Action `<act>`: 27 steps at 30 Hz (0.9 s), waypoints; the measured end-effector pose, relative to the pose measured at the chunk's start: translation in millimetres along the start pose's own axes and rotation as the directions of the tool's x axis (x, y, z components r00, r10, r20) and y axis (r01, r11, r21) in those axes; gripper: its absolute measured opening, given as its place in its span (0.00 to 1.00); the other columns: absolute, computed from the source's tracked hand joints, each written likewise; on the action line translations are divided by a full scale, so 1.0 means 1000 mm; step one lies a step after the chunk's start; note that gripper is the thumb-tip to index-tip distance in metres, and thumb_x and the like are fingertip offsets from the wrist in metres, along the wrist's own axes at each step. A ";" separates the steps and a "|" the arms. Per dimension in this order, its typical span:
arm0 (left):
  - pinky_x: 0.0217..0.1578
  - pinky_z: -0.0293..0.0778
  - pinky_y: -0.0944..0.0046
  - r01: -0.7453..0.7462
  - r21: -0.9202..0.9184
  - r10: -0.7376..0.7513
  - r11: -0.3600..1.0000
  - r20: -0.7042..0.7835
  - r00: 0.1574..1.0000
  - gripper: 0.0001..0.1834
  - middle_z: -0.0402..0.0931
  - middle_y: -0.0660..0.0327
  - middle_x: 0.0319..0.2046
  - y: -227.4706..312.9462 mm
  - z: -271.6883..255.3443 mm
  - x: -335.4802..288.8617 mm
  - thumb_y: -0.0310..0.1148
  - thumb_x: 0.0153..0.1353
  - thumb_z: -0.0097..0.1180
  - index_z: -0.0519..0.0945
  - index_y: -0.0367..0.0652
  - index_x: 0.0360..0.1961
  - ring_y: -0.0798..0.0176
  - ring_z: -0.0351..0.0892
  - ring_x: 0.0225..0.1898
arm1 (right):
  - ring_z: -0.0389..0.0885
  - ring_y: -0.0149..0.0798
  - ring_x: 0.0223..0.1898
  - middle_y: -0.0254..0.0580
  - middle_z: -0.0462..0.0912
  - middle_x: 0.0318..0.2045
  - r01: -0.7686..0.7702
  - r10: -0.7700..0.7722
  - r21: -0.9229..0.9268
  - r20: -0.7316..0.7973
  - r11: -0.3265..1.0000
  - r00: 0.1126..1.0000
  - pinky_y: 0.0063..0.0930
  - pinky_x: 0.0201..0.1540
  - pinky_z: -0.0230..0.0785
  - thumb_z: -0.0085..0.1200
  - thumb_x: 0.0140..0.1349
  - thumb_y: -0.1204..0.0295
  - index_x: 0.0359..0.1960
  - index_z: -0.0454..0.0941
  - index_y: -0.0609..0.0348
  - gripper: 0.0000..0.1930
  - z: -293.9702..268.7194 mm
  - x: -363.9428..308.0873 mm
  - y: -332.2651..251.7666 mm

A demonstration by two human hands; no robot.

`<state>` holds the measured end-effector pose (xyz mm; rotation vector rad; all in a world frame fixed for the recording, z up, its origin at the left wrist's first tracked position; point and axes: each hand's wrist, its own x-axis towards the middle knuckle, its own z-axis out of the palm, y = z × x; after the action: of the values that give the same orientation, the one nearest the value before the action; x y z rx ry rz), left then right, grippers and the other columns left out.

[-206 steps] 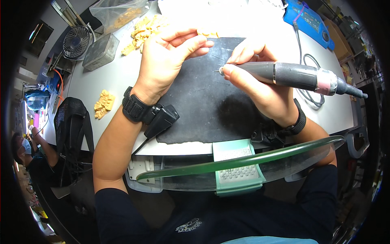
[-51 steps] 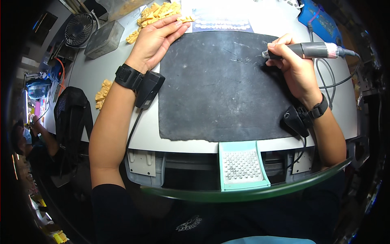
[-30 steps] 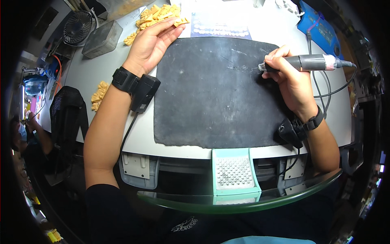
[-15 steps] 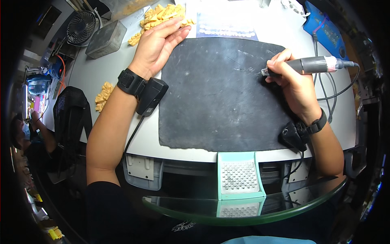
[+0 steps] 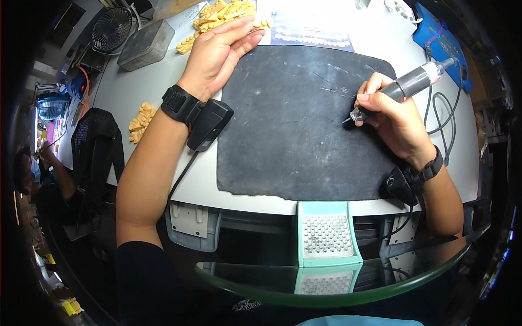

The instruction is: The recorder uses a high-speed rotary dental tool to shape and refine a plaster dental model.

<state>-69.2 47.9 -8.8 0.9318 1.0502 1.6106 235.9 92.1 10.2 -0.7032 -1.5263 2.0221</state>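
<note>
My right hand (image 5: 396, 111) grips a dark grey rotary handpiece (image 5: 409, 85) like a pen. A thin bit (image 5: 346, 120) sticks out of its clear-collared nose, pointing down-left over the black mat (image 5: 288, 130); whether it touches the mat I cannot tell. A cord leaves the back end of the tool. At the mat's far left corner lies my left hand (image 5: 217, 57), fingers stretched out beside a heap of small yellow pieces (image 5: 224, 16). Nothing shows in that hand, though the fingertips partly overlap the heap. Each wrist wears a black strap with a small device.
Behind the mat lies a printed sheet (image 5: 310, 27). A blue box (image 5: 443, 46) with cords stands far right. Left are a grey metal box (image 5: 145, 45), a fan (image 5: 111, 30) and more yellow pieces (image 5: 142, 122). A green-framed studded tray (image 5: 328, 233) juts from the near edge, above a clear curved shield (image 5: 244, 282).
The handpiece has tilted: its tip has dropped toward me and its back end has risen away. My right hand has turned with it. My left hand stays by the yellow heap; the view has shifted slightly.
</note>
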 end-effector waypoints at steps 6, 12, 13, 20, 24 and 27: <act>0.59 0.69 0.62 0.025 -0.010 -0.025 1.000 -0.031 0.999 0.21 0.69 0.45 0.54 0.002 0.002 -0.001 0.27 0.67 0.46 0.65 0.27 0.59 0.54 0.72 0.55 | 0.80 0.30 0.27 0.36 0.79 0.27 -0.023 0.022 -0.031 -0.016 0.999 1.000 0.22 0.32 0.73 0.57 0.59 0.74 0.25 0.72 0.56 0.07 0.000 0.001 0.000; 0.58 0.71 0.63 0.006 0.000 -0.006 1.000 -0.007 1.000 0.20 0.72 0.46 0.51 0.001 -0.001 0.000 0.28 0.67 0.48 0.68 0.27 0.57 0.56 0.75 0.53 | 0.80 0.29 0.27 0.35 0.78 0.25 0.005 -0.005 -0.029 -0.007 1.000 1.000 0.20 0.29 0.70 0.57 0.59 0.74 0.25 0.71 0.56 0.07 0.002 0.000 0.000; 0.57 0.71 0.63 0.007 0.007 -0.007 1.000 -0.004 1.000 0.20 0.72 0.46 0.51 0.001 -0.001 0.000 0.28 0.67 0.48 0.68 0.27 0.56 0.56 0.75 0.53 | 0.80 0.29 0.26 0.35 0.78 0.25 0.004 -0.005 -0.030 -0.012 1.000 1.000 0.20 0.30 0.70 0.57 0.59 0.74 0.25 0.71 0.56 0.07 0.002 0.000 0.001; 0.57 0.72 0.63 0.006 0.029 -0.005 1.000 -0.012 1.000 0.19 0.72 0.46 0.51 0.002 0.001 -0.001 0.28 0.66 0.49 0.70 0.28 0.55 0.56 0.75 0.53 | 0.79 0.29 0.26 0.34 0.78 0.24 0.008 -0.009 -0.049 -0.020 0.999 1.000 0.20 0.30 0.70 0.56 0.60 0.75 0.25 0.71 0.56 0.08 0.003 0.001 0.002; 0.57 0.72 0.63 0.001 0.031 0.000 1.000 -0.014 1.000 0.19 0.72 0.46 0.51 0.001 0.002 -0.001 0.28 0.66 0.49 0.70 0.28 0.55 0.56 0.75 0.53 | 0.79 0.29 0.26 0.34 0.78 0.24 0.005 -0.006 -0.055 -0.017 0.998 1.000 0.21 0.30 0.72 0.56 0.60 0.75 0.25 0.72 0.56 0.07 0.002 0.001 0.002; 0.57 0.72 0.63 -0.004 0.033 0.005 0.999 -0.013 1.000 0.19 0.72 0.46 0.51 0.001 0.002 -0.001 0.28 0.66 0.50 0.70 0.28 0.55 0.56 0.75 0.53 | 0.79 0.29 0.26 0.34 0.78 0.25 0.011 -0.012 -0.054 -0.017 0.998 1.000 0.21 0.31 0.73 0.56 0.60 0.75 0.25 0.72 0.56 0.07 0.001 0.000 0.002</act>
<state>-67.6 47.1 -7.3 0.9473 1.0872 1.6096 234.5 90.9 8.5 -0.7300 -1.5770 1.9679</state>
